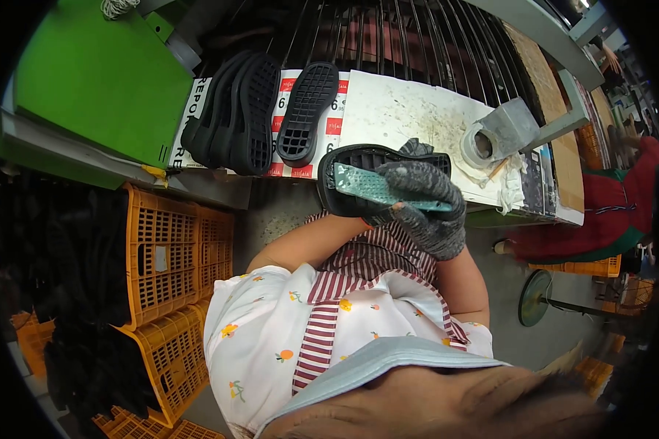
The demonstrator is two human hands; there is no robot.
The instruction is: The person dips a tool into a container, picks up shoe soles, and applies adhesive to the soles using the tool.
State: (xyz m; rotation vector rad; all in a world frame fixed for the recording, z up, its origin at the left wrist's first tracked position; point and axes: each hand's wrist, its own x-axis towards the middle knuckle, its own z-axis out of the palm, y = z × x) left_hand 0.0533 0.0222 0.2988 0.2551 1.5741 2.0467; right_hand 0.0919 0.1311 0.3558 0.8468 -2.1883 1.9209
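Note:
A black rubber shoe sole [328, 162], its inner side with a grid of hollows facing up, is held in front of my chest. My left forearm reaches beneath it. Grey gloved fingertips, seemingly of my left hand [417, 145], curl over the sole's far edge, while the rest of that hand is hidden. Over the sole lies a translucent green textured pad [362, 184], tilted, partly inside the rim. My right hand [436, 208], in a grey knit glove, closes on the pad's right part and covers much of it.
On the white bench [395, 110] stand several black soles [252, 113] and a separate sole [307, 113]. A clear plastic container [512, 126] and a white cup [479, 145] sit at the right. Orange crates [161, 256] and a green panel [95, 80] flank the left. Another person [615, 205] is at far right.

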